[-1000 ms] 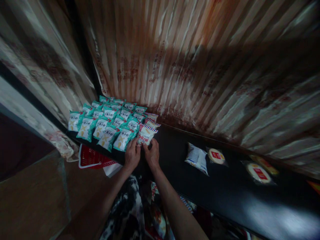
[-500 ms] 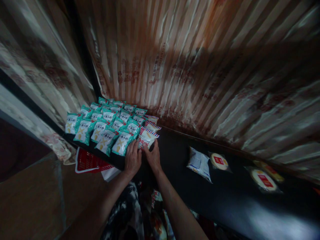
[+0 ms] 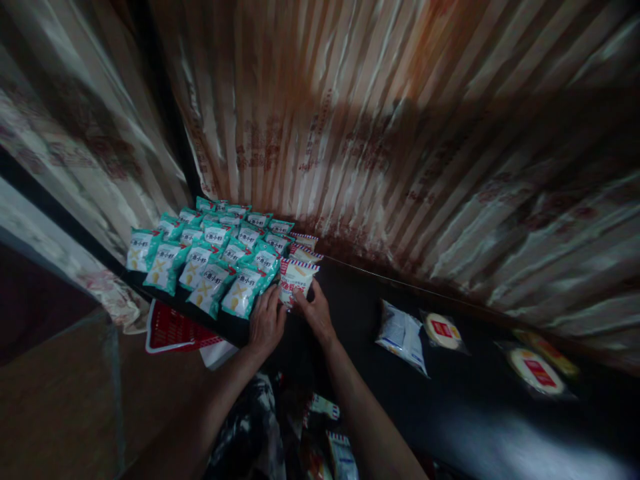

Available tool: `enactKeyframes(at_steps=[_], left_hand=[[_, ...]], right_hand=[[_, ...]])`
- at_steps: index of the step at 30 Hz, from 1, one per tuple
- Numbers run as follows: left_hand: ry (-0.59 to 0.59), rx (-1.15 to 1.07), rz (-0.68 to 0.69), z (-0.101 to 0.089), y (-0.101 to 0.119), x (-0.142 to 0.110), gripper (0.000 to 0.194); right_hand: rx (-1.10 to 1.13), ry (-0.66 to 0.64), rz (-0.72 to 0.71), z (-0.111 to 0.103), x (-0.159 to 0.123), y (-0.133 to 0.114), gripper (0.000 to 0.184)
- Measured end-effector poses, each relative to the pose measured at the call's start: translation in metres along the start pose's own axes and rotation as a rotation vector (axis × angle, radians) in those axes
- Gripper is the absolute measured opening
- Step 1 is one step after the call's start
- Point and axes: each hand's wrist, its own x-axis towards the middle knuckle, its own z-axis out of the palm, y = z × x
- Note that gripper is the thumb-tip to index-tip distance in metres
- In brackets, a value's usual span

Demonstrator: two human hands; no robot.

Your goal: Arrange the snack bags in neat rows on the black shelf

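Observation:
A white snack bag point(image 3: 297, 276) with red lettering and a striped top edge stands between my two hands, leaning back on the black shelf. My left hand point(image 3: 268, 321) is closed along its lower left side, next to a row of teal-and-white snack bags point(image 3: 242, 293). My right hand point(image 3: 315, 312) grips the lower right side, thumb over the front and the other fingers partly hidden. Right behind this bag are two more striped-edge bags point(image 3: 306, 254), mostly covered by it.
Several teal bags fill the left end of the black shelf point(image 3: 350, 333). To the right lie a silvery-white packet point(image 3: 401, 337), two round packaged items point(image 3: 444, 331) and a yellow packet point(image 3: 550, 352). A red basket point(image 3: 175, 330) is below on the left; a draped curtain point(image 3: 340, 147) hangs behind.
The striped-edge bag has turned to face forward more squarely between my hands. My right hand has shifted slightly right and down. Some packets below the shelf show more now.

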Motion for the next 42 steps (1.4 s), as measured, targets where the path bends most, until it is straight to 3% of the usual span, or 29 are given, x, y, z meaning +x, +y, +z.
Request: enactKeyframes(at_steps=[4, 10, 13, 17, 20, 26, 31, 38, 42], left_hand=[[0.014, 0.026, 0.0, -0.001, 0.001, 0.001, 0.043], [0.038, 0.045, 0.04, 0.0, 0.004, 0.008, 0.053], [0.021, 0.036, 0.039, 0.003, 0.008, 0.013, 0.057], [-0.004, 0.027, -0.004, 0.009, 0.009, 0.014, 0.058], [-0.016, 0.013, -0.025, 0.013, 0.007, 0.013, 0.058], [-0.07, -0.019, -0.053, 0.018, 0.003, 0.012, 0.059], [-0.1, -0.033, -0.101, 0.02, 0.002, 0.013, 0.062], [-0.085, -0.02, -0.094, 0.018, 0.002, 0.011, 0.063], [-0.07, -0.004, -0.078, 0.016, 0.002, 0.013, 0.063]], right_hand=[[-0.018, -0.053, 0.024, -0.003, 0.002, 0.002, 0.061], [-0.005, 0.018, 0.028, -0.005, -0.001, 0.014, 0.075], [0.054, 0.049, 0.026, -0.009, 0.002, 0.022, 0.072], [0.253, 0.164, 0.11, -0.013, 0.023, 0.031, 0.077], [0.282, 0.218, 0.136, -0.014, 0.045, 0.036, 0.077], [0.229, 0.133, 0.142, -0.009, 0.073, 0.039, 0.082], [0.232, 0.11, 0.137, -0.003, 0.071, 0.037, 0.075], [-0.044, 0.066, -0.026, -0.007, 0.068, 0.035, 0.059], [-0.101, 0.081, -0.043, -0.003, 0.069, 0.039, 0.049]])
